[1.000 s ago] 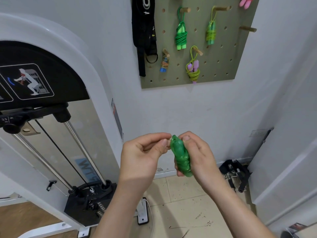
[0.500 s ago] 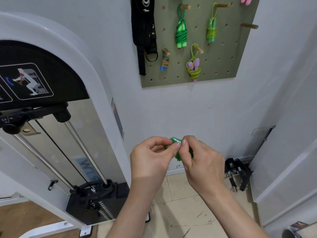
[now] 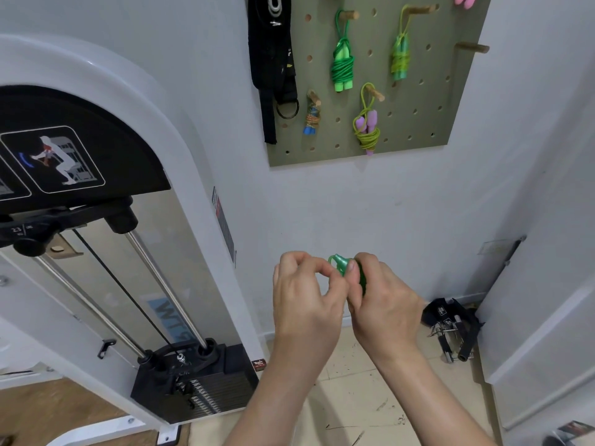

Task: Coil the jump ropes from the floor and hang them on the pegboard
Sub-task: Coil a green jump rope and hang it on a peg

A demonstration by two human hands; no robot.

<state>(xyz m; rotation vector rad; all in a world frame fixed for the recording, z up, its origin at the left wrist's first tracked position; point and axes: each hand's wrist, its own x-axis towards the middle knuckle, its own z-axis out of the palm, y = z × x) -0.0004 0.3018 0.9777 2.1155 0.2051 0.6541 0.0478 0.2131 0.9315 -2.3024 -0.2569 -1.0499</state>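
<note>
A coiled green jump rope (image 3: 342,264) sits between my two hands at chest height, mostly hidden by fingers. My right hand (image 3: 383,300) grips the bundle, thumb on top. My left hand (image 3: 306,294) pinches a loop of the cord at the bundle's top. Above, the olive pegboard (image 3: 428,123) carries a green rope (image 3: 342,67), a yellow-green rope (image 3: 400,57), a rope with pink handles (image 3: 367,128) and a small multicoloured bundle (image 3: 312,119). A bare wooden peg (image 3: 473,47) sticks out at the upper right.
A white cable machine (image 3: 106,239) with a black weight stack fills the left. Black straps (image 3: 273,59) hang at the pegboard's left edge. Black handles and clips (image 3: 454,326) lie on the tiled floor by the wall. A white panel (image 3: 547,284) stands on the right.
Both hands have closed together around the green bundle and lowered slightly. The bundle was upright and visible a second ago; now the fingers cover most of it.
</note>
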